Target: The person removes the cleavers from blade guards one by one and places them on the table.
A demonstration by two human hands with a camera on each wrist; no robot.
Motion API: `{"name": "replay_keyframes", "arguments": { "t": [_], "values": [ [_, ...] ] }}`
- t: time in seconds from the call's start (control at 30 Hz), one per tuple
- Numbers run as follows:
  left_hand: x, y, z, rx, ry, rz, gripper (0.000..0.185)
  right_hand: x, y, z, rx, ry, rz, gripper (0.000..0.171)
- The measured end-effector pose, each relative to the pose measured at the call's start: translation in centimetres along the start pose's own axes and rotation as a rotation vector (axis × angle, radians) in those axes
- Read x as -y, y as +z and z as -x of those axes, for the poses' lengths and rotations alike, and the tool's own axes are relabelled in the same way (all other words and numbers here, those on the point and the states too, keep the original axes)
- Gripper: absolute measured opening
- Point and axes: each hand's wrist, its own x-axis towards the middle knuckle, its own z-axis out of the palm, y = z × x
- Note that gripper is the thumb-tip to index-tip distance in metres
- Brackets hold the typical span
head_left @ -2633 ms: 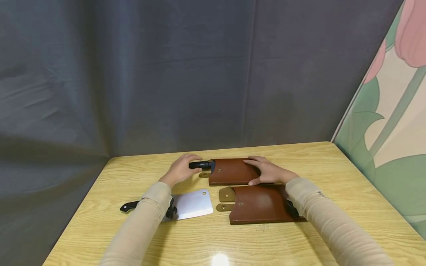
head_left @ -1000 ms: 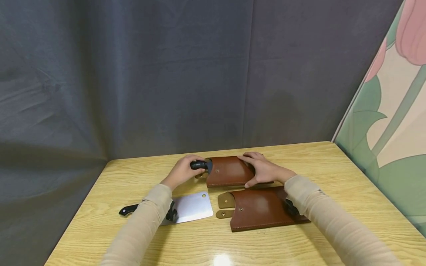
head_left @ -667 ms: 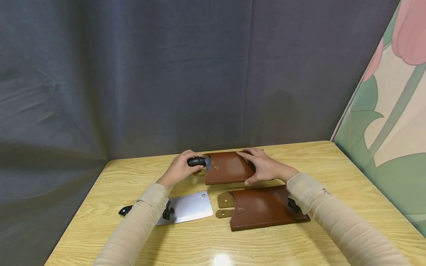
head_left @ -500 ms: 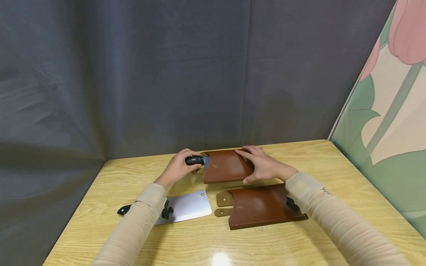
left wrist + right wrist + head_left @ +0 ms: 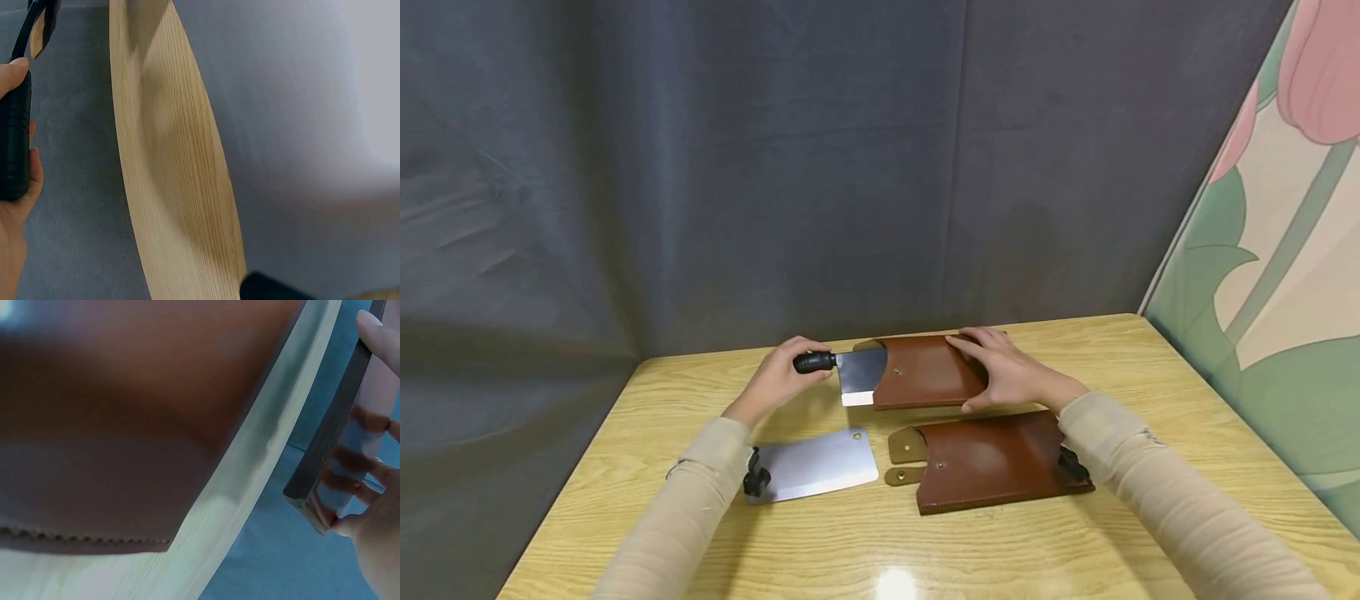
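Observation:
At the back of the table, my left hand (image 5: 775, 379) grips the black handle (image 5: 814, 362) of a cleaver (image 5: 857, 375), also seen in the left wrist view as a dark handle (image 5: 14, 144). Part of its blade shows outside the mouth of a brown leather sheath (image 5: 928, 371); the rest is hidden inside. My right hand (image 5: 1011, 371) holds that sheath near its far end, thumb on the lower edge and fingers over the top. In the right wrist view, fingers and thumb clasp the sheath's edges (image 5: 337, 419).
A second cleaver (image 5: 820, 467) lies flat at the front left, its handle hidden by my left forearm. Beside it rests another brown sheath (image 5: 992, 462) with open tan flaps, partly under my right wrist. A dark curtain (image 5: 805, 167) hangs behind the wooden table (image 5: 820, 550).
The sheath and cleaver have risen slightly. My left hand has moved left with the handle, drawing more blade out of the sheath, while my right hand and the sheath have shifted a little right.

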Motion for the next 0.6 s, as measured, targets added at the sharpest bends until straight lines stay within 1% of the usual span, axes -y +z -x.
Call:
{"name": "replay_keyframes", "arguments": {
  "t": [0.27, 0.47, 0.6],
  "values": [
    [0.4, -0.7, 0.5, 0.010, -0.027, 0.024, 0.037, -0.4, -0.4, 0.5, -0.022, 0.008, 0.001, 0.111],
    [0.8, -1.3, 1.2, 0.002, -0.053, 0.036, 0.038, -1.2, -0.6, 1.0, -0.013, 0.017, 0.007, 0.111],
    [1.3, -1.8, 1.5, -0.008, -0.046, 0.048, 0.038, -1.6, -0.8, 1.4, -0.018, 0.022, 0.013, 0.111]
  ]
}}
